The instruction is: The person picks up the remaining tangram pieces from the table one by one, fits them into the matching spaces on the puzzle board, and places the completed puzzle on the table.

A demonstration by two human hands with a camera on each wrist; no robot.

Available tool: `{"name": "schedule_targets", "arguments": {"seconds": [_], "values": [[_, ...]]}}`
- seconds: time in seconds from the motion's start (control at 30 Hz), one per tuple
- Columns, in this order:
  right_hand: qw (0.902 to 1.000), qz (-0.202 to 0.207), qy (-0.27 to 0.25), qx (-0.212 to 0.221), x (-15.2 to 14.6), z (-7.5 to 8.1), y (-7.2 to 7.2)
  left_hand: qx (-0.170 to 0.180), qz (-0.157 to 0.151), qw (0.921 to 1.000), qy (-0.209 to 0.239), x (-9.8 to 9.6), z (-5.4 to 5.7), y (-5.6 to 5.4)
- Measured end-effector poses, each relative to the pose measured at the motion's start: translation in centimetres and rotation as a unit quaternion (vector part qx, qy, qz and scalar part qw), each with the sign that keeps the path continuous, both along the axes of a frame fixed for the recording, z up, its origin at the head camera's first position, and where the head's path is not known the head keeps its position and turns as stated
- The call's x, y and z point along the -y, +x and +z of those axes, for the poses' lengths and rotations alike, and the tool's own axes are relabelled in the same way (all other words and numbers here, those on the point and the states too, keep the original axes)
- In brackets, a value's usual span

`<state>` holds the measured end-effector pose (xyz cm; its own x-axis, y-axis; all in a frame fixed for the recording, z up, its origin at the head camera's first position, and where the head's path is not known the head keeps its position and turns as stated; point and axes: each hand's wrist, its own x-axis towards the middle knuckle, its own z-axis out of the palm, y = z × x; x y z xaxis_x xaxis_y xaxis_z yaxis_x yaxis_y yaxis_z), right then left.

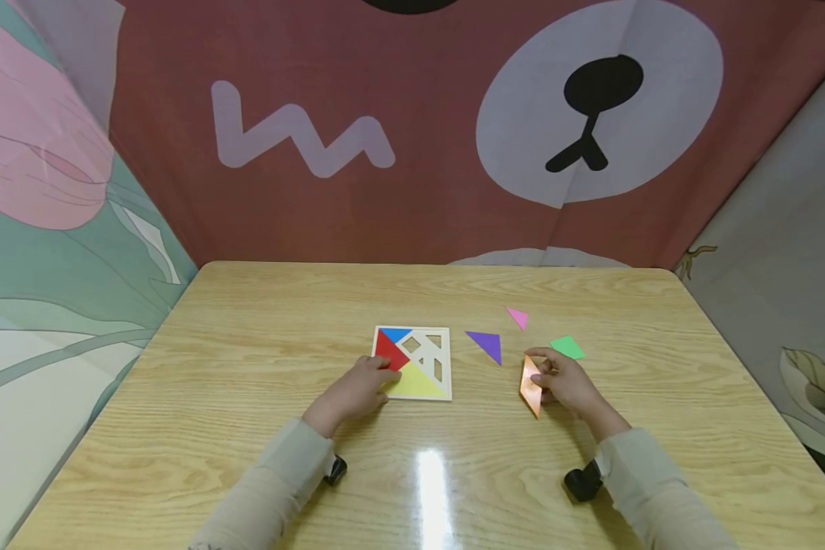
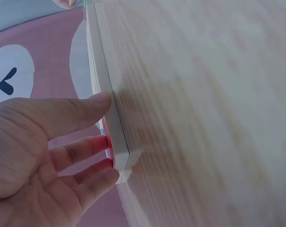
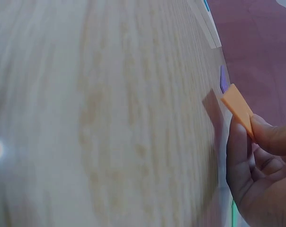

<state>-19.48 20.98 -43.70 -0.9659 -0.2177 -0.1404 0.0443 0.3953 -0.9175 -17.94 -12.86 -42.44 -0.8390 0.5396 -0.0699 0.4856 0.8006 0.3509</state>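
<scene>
A white tangram tray (image 1: pixel 447 367) lies on the table, holding a blue piece (image 1: pixel 393 334), a red triangle (image 1: pixel 389 349) and a yellow triangle (image 1: pixel 415 383); cut-outs at its right side show wood through them. My left hand (image 1: pixel 359 388) rests on the tray's left edge, thumb near the yellow triangle and fingertips on the red one. Between thumb and fingers, my right hand (image 1: pixel 569 383) pinches an orange parallelogram (image 1: pixel 530 388), tilted and raised off the table in the right wrist view. Behind that hand lies a green piece (image 1: pixel 567 347).
A purple triangle (image 1: pixel 488 345) lies between the tray and the right hand, with a small pink triangle (image 1: pixel 519 317) farther back. The wooden table (image 1: pixel 282 305) ends at a printed cloth backdrop (image 1: pixel 426 206).
</scene>
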Motion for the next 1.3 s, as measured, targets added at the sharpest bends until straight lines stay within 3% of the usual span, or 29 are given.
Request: {"name": "schedule_targets", "arguments": {"seconds": [0.43,1.3], "values": [[0.9995,-0.008,-0.029,-0.005,0.7,-0.2,0.0,-0.030,-0.019,0.9993,-0.006,0.0,-0.1,0.0],[0.9976,-0.019,-0.066,0.008,3.1,-0.5,-0.4,-0.014,-0.009,0.9997,-0.017,-0.2,0.4,0.1]]}}
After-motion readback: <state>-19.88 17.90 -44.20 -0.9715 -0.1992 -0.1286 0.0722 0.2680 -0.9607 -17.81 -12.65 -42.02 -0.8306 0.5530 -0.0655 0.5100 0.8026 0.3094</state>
